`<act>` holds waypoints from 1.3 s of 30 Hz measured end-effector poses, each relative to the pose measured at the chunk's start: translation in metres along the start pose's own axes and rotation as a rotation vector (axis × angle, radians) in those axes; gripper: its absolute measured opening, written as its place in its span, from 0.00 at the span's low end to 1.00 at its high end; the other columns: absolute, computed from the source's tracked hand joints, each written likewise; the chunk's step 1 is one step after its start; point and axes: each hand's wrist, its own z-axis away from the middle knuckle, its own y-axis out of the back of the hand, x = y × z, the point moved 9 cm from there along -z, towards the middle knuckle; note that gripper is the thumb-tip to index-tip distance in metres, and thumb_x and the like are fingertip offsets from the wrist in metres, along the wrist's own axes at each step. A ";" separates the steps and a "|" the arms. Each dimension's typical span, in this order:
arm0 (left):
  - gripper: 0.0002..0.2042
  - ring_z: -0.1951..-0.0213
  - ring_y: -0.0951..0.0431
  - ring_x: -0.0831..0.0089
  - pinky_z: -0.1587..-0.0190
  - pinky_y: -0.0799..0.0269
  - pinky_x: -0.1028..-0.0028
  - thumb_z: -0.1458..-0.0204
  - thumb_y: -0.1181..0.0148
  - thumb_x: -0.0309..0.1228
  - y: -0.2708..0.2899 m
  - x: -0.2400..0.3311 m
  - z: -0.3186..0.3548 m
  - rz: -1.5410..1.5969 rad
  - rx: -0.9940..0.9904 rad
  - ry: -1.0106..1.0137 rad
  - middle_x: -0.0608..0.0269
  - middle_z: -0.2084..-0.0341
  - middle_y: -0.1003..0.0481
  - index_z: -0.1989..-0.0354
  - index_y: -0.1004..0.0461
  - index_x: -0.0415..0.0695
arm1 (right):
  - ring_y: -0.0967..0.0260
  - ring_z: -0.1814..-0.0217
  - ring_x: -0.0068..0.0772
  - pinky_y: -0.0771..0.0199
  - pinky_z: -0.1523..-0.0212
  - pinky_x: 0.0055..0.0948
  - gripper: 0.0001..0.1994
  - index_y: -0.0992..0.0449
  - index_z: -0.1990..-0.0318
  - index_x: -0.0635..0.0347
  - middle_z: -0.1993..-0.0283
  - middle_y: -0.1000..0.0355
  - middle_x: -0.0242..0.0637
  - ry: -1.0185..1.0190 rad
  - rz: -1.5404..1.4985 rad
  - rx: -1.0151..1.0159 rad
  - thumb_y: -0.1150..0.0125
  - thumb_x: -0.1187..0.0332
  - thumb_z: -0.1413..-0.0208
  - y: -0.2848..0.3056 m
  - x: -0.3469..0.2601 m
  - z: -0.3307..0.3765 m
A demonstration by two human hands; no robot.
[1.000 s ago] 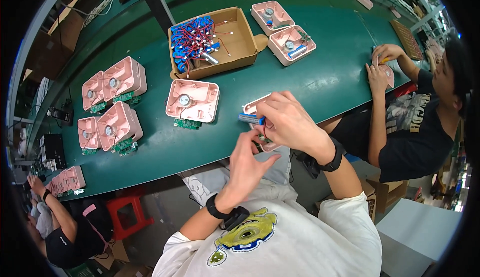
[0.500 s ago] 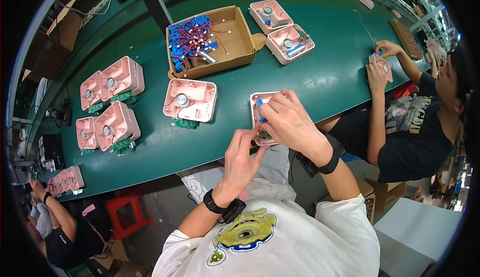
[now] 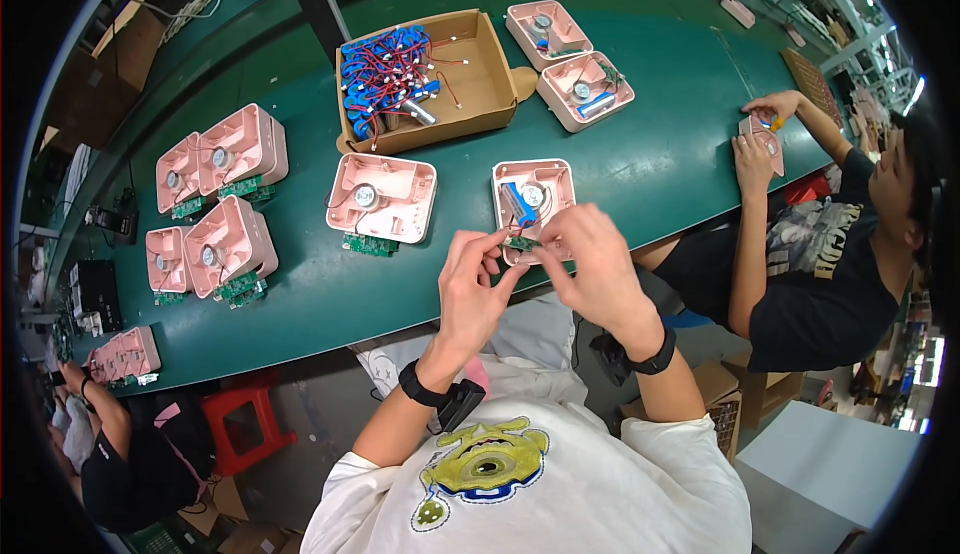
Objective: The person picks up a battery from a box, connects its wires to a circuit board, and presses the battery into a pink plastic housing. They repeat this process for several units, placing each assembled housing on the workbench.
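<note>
In front of me on the bench lies a pink plastic housing (image 3: pixel 566 180), its open side up. Inside it are a round speaker (image 3: pixel 534 196) and a blue cylindrical battery (image 3: pixel 517 204) lying tilted along the left wall, with red and dark wires at its near end. A small green circuit board (image 3: pixel 523 244) is at the housing's near end. My left hand (image 3: pixel 473 292) pinches the board's left edge, close to the wires. From the other side, my right hand (image 3: pixel 597 272) has thumb and fingers closed at its right edge, partly covering the housing.
A cardboard box (image 3: pixel 485 79) of blue wired batteries stands behind. Another pink housing (image 3: pixel 410 179) with a board hanging out sits to the left, several more beyond it. Two with batteries (image 3: pixel 597 106) are at the back. Co-workers sit at right (image 3: pixel 830 264) and far left.
My right hand has come away from the battery and down toward me, to the circuit board. The battery and speaker are now uncovered. My left hand stays near the board.
</note>
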 end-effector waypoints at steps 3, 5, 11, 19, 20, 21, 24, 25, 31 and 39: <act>0.25 0.67 0.26 0.78 0.67 0.26 0.78 0.55 0.22 0.17 0.003 0.003 0.001 -0.001 0.015 -0.058 0.62 0.56 0.28 0.46 0.19 0.39 | 0.29 0.52 0.46 0.29 0.51 0.44 0.14 0.19 0.53 0.61 0.56 0.26 0.38 -0.065 -0.031 -0.143 0.29 0.75 0.48 -0.022 0.002 0.007; 0.27 0.66 0.25 0.78 0.67 0.26 0.79 0.55 0.22 0.17 0.003 0.005 -0.001 -0.008 0.005 -0.067 0.61 0.54 0.27 0.43 0.21 0.39 | 0.30 0.53 0.43 0.31 0.51 0.43 0.12 0.19 0.55 0.62 0.57 0.27 0.38 0.038 -0.014 -0.126 0.31 0.75 0.48 -0.029 -0.003 0.003; 0.40 0.60 0.25 0.70 0.59 0.24 0.71 0.56 0.23 0.17 0.007 0.004 -0.011 0.033 -0.061 0.001 0.58 0.44 0.28 0.30 0.30 0.45 | 0.30 0.55 0.41 0.33 0.56 0.39 0.10 0.20 0.59 0.60 0.58 0.28 0.37 0.173 0.098 -0.124 0.30 0.75 0.50 -0.012 -0.011 -0.006; 0.41 0.48 0.28 0.51 0.41 0.29 0.56 0.52 0.26 0.27 -0.012 0.031 -0.039 -0.343 -0.522 -0.286 0.57 0.42 0.24 0.25 0.36 0.48 | 0.31 0.56 0.38 0.34 0.56 0.38 0.07 0.21 0.64 0.60 0.62 0.32 0.35 0.308 0.249 -0.309 0.36 0.76 0.52 -0.010 -0.009 -0.004; 0.41 0.48 0.28 0.51 0.41 0.29 0.56 0.52 0.26 0.27 -0.011 0.031 -0.041 -0.341 -0.523 -0.289 0.57 0.42 0.24 0.25 0.36 0.48 | 0.31 0.56 0.38 0.34 0.56 0.38 0.07 0.21 0.64 0.60 0.62 0.32 0.35 0.305 0.255 -0.323 0.36 0.76 0.52 -0.012 -0.009 -0.002; 0.41 0.48 0.28 0.51 0.41 0.29 0.57 0.51 0.26 0.28 -0.010 0.032 -0.042 -0.346 -0.517 -0.305 0.57 0.44 0.24 0.26 0.36 0.48 | 0.31 0.56 0.38 0.33 0.56 0.38 0.08 0.21 0.63 0.61 0.62 0.32 0.35 0.302 0.261 -0.337 0.36 0.76 0.53 -0.015 -0.008 0.000; 0.39 0.49 0.27 0.52 0.43 0.28 0.58 0.49 0.27 0.30 -0.009 0.033 -0.045 -0.355 -0.512 -0.336 0.57 0.46 0.23 0.26 0.35 0.48 | 0.30 0.56 0.38 0.33 0.57 0.37 0.08 0.21 0.64 0.61 0.63 0.32 0.36 0.287 0.278 -0.343 0.36 0.76 0.54 -0.019 -0.005 0.004; 0.39 0.49 0.27 0.52 0.43 0.27 0.58 0.49 0.27 0.30 -0.009 0.033 -0.045 -0.369 -0.517 -0.352 0.57 0.46 0.23 0.26 0.35 0.48 | 0.30 0.56 0.38 0.33 0.57 0.36 0.08 0.21 0.64 0.62 0.63 0.32 0.36 0.280 0.288 -0.337 0.36 0.76 0.54 -0.019 -0.005 0.005; 0.39 0.47 0.26 0.51 0.43 0.25 0.58 0.50 0.26 0.29 -0.012 0.031 -0.044 -0.370 -0.542 -0.371 0.54 0.44 0.25 0.27 0.35 0.47 | 0.30 0.53 0.41 0.30 0.55 0.39 0.09 0.21 0.61 0.63 0.60 0.30 0.39 0.109 0.397 -0.526 0.33 0.75 0.52 -0.021 0.004 0.013; 0.37 0.40 0.24 0.49 0.42 0.22 0.58 0.53 0.26 0.21 -0.022 0.018 -0.024 -0.017 -0.439 -0.215 0.49 0.40 0.28 0.30 0.32 0.43 | 0.32 0.39 0.61 0.28 0.40 0.52 0.29 0.31 0.43 0.65 0.35 0.33 0.57 -0.198 0.340 -0.106 0.24 0.63 0.47 -0.013 0.014 0.007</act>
